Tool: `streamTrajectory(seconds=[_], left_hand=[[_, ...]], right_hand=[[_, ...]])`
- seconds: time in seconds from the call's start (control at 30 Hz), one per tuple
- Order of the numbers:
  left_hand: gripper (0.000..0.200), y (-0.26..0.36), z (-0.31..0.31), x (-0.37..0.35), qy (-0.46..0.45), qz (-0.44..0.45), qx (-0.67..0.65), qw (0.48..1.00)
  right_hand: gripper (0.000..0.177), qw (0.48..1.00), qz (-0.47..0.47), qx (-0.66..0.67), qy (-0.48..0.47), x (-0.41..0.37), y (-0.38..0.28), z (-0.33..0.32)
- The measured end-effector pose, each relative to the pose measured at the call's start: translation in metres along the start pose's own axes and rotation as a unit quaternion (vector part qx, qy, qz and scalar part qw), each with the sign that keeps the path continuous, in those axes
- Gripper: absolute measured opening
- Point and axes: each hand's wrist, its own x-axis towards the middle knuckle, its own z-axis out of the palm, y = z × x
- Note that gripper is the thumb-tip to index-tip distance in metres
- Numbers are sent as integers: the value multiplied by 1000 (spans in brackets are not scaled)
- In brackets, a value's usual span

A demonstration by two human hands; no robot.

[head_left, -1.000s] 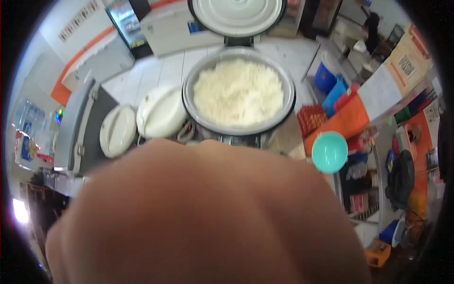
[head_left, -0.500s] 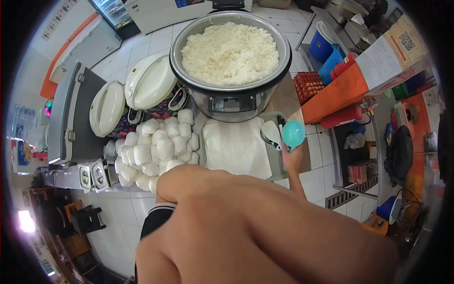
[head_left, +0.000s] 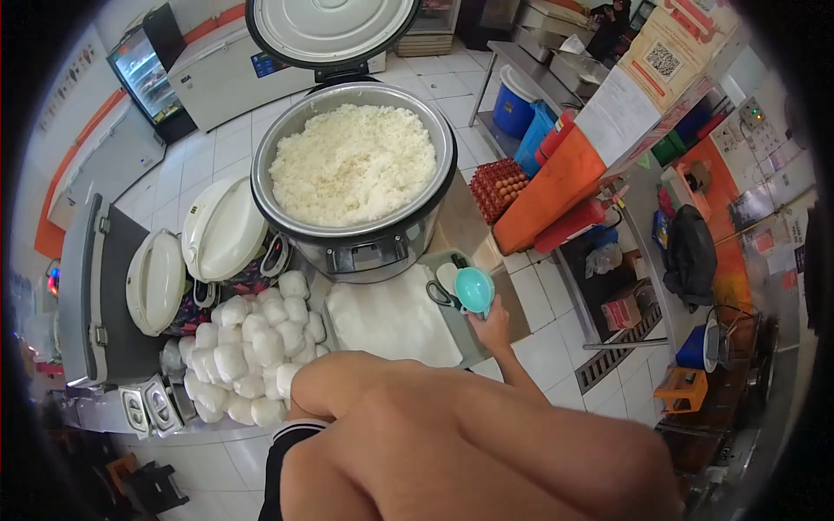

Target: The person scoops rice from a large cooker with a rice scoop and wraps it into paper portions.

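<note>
Teal plastic marks the piece in use: a small teal cup (head_left: 475,289), mouth tilted up, pinched by its lower end in the right hand (head_left: 495,330), whose fingers are closed snugly round it. The cup sits over the right end of a grey tray (head_left: 445,258), just beside a white paddle (head_left: 443,280) that lies there. The left hand is out of sight. A bare bent arm (head_left: 452,443) close to the lens fills the lower picture and hides whatever is beneath it.

By the look of it, this is portioning work caught at the point where the cup is in hand but empty, not yet at the rice (head_left: 352,165). That rice heaps the big cooker (head_left: 365,247) at eleven o'clock from the cup, its lid (head_left: 330,26) swung up at twelve. Reaching it from here would call for lifting the cup over the cooker's tall rim and dipping down, not pushing straight across.

At nine o'clock from the cup, a stack of white sheets (head_left: 391,321) covers most of the tray, and further along is a heap of white wrapped bundles (head_left: 252,347). Two smaller white-lidded cookers (head_left: 224,227) stand at ten o'clock. An egg tray (head_left: 502,185) and a red bottle (head_left: 573,223) sit at one o'clock. The paddle and the cooker wall are the nearest obstacles.
</note>
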Motion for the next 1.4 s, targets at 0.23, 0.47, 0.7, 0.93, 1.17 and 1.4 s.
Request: streamTrajectory(seconds=[0.23,0.47,0.7,0.93,1.17,1.4], left_hand=[[21,-26,-22,-18,51,64,11,997],[17,-110,-38,-124,205,-303,165,916],[27,-85,-71,-144,264,-307,157,901],[27,-67,-88,-161,488,-222,130,834],[21,-45,-131,-183,547,-167,117,812],[40,-43,-139,-218,501,-213,279,791]], right_hand=[[46,981,44,173,73,-5,-29,-36],[31,959,-48,261,105,-4,-182,-110],[58,941,-231,203,-141,2,-239,-105],[32,860,-388,237,-233,28,-292,-91],[37,883,-438,-128,-110,202,-373,-67],[27,813,-421,-381,-130,321,-383,-3]])
